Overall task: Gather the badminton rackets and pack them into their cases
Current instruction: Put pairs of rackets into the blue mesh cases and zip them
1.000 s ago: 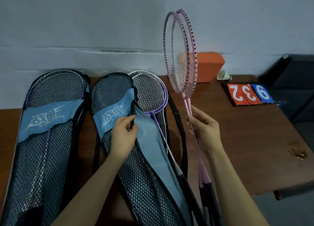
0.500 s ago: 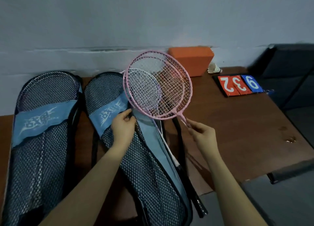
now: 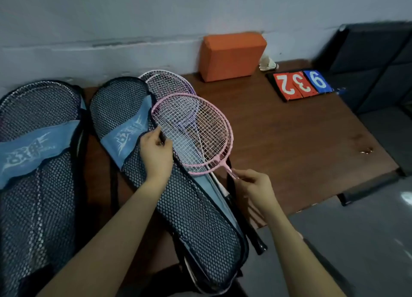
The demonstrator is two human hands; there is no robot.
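Two pink rackets [image 3: 200, 138], stacked together, lie tilted over the open edge of the middle mesh case [image 3: 185, 207]. My right hand [image 3: 252, 185] pinches their shafts just below the heads. My left hand [image 3: 156, 156] grips the case's blue flap edge and holds it up. Two purple and white rackets [image 3: 165, 82] stick out of that case under the pink heads. A second mesh case [image 3: 33, 163] with rackets inside lies at the left.
All this rests on a brown table [image 3: 301, 145] against a grey wall. An orange block [image 3: 231, 56], a shuttlecock [image 3: 268, 63] and a flip scoreboard [image 3: 301, 85] sit at the back right. Dark cushions [image 3: 379, 62] are at the far right.
The pink rackets swung from upright down to nearly flat and moved toward the opening of the middle case. My left hand stayed on the flap.
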